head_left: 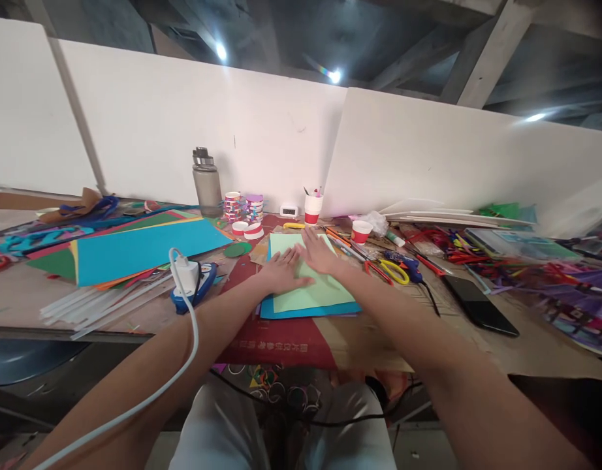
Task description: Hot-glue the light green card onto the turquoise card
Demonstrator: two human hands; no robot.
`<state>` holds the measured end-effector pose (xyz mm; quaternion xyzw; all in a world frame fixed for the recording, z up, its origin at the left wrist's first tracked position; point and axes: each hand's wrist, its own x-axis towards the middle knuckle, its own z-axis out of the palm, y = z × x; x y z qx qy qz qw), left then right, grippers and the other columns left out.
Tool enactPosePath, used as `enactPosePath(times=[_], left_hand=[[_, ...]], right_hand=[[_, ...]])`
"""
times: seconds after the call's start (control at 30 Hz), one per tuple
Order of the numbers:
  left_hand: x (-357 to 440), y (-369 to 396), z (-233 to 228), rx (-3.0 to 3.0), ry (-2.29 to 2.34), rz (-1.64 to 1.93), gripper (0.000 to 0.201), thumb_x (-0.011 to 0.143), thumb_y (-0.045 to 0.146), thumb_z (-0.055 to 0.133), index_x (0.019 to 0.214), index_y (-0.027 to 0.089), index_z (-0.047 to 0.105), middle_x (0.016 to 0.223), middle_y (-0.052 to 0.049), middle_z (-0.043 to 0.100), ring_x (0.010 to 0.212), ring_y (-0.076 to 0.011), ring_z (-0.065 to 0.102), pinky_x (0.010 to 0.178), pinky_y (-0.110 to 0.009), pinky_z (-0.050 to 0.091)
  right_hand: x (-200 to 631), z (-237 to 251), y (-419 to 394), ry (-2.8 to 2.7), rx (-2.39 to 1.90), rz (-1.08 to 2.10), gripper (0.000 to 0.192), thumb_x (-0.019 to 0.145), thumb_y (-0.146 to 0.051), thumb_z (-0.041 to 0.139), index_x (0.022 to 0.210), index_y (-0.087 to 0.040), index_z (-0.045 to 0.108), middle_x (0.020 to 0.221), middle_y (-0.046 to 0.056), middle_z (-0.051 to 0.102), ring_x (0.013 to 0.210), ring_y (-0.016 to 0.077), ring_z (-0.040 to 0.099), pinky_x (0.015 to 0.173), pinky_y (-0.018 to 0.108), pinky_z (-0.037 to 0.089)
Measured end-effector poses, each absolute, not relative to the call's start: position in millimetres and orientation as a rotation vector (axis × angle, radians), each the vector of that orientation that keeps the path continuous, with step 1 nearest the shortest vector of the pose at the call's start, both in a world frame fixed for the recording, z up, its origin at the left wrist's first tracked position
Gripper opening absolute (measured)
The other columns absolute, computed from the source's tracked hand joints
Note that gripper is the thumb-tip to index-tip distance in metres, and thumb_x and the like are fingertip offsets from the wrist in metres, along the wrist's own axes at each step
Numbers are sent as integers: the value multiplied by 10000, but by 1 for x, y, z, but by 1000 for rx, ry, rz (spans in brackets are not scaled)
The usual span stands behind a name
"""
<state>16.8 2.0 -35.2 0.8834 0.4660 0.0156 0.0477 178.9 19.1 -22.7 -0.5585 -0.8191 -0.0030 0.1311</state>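
Observation:
My left hand [283,271] lies flat with fingers stretched out on a pale green sheet of paper [325,295]. Close beside it, my right hand [317,252] also rests flat near the upper part of that sheet, its fingers pointing away from me. Under the pale green sheet a blue sheet [301,314] shows along the front and left. A red printed board [276,343] lies beneath the papers. Neither hand grips anything.
Left stand a power strip [203,284] with a white plug, glue sticks [105,303] and coloured sheets [149,251]. Behind are a bottle [207,186], small clock [288,211] and paper cup [313,210]. Right lie scissors [394,271], a glue gun [409,264] and a phone [477,305].

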Motion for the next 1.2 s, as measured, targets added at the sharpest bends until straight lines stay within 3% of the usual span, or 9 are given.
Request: enactPosePath(times=[0.23, 0.53, 0.73, 0.93, 1.07, 1.2], left_hand=[[17, 2, -37, 2707, 1459, 37, 1021, 782, 780, 203, 1473, 28, 204, 1541, -178, 120, 1440, -266, 55, 1148, -431, 48], [15, 3, -37, 2707, 1430, 91, 1030, 771, 790, 251, 1454, 20, 246, 1525, -204, 176, 1430, -287, 118, 1144, -444, 100], [14, 1, -34, 2699, 1440, 65, 950, 790, 776, 257, 1472, 114, 249, 1540, -173, 155, 1431, -291, 108, 1138, -458, 109], [16, 1, -25, 2818, 1403, 202, 725, 900, 637, 176, 1399, 170, 417, 1491, -105, 342, 1408, -250, 225, 1146, -456, 113], [17, 8, -30, 2779, 1491, 111, 697, 927, 578, 165, 1446, 141, 323, 1531, -98, 242, 1425, -234, 168, 1147, -464, 105], [17, 10, -34, 2720, 1461, 18, 742, 906, 621, 182, 1476, 150, 242, 1547, -102, 183, 1432, -231, 136, 1141, -476, 115]], right_hand=[[183, -49, 20, -2555, -1643, 153, 759, 934, -577, 91, 1492, -66, 150, 1557, 138, 70, 1437, 240, 35, 1141, 472, 85], [240, -47, -2, -2582, -1701, 70, 733, 943, -555, 120, 1491, -70, 172, 1547, 144, 113, 1429, 238, 102, 1149, 432, 127], [239, -48, 1, -2525, -1666, 138, 787, 924, -600, 96, 1483, -57, 200, 1543, 154, 146, 1429, 252, 112, 1150, 448, 109], [234, -41, -3, -2304, -1475, -26, 773, 912, -623, 74, 1507, -132, 122, 1556, 124, 132, 1437, 237, 59, 1147, 486, 84], [228, -49, -4, -2579, -1501, 199, 832, 888, -675, 143, 1493, -105, 191, 1547, 140, 156, 1432, 255, 96, 1147, 469, 114], [230, -42, -8, -2466, -1472, 239, 824, 889, -670, 205, 1500, -119, 160, 1553, 130, 123, 1436, 244, 56, 1153, 463, 53]])
